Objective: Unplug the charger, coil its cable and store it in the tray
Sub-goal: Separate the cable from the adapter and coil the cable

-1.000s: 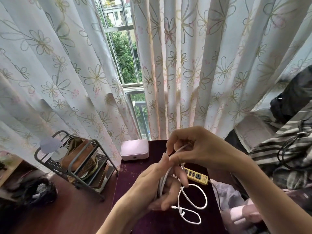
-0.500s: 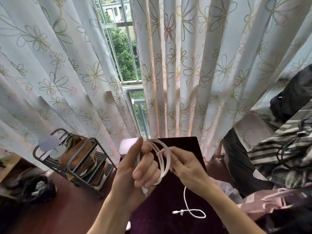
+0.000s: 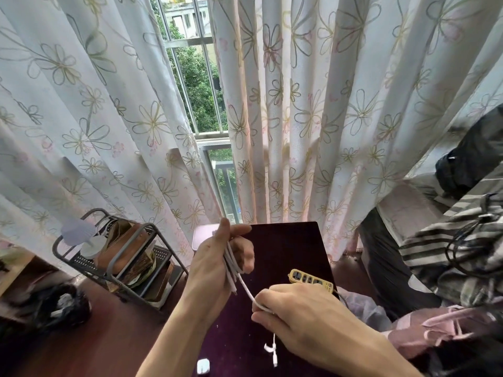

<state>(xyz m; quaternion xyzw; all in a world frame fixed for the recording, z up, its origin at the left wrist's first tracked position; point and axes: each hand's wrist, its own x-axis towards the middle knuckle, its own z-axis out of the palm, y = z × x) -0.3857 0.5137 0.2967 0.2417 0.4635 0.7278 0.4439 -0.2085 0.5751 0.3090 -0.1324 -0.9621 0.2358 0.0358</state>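
My left hand (image 3: 217, 265) is closed around several loops of the white charger cable (image 3: 231, 265), held upright above the dark purple table (image 3: 288, 246). A free strand runs down and right into my right hand (image 3: 302, 319), which pinches it. The cable's end with its connector (image 3: 274, 355) dangles below my right hand. A small white charger block (image 3: 203, 366) lies on the table near the bottom edge. The pink tray (image 3: 200, 236) sits at the table's far left corner, mostly hidden behind my left hand.
A yellow power strip (image 3: 310, 281) lies on the table's right side, just beyond my right hand. A grey metal rack (image 3: 114, 257) with bags stands on the floor at left. Flowered curtains hang behind. Striped cloth and black cords (image 3: 468, 251) lie at right.
My right hand has dropped from the coil down and right, drawing a strand of cable taut. The left hand's loops have flattened into a tight bundle. The loose tail on the table has shortened.
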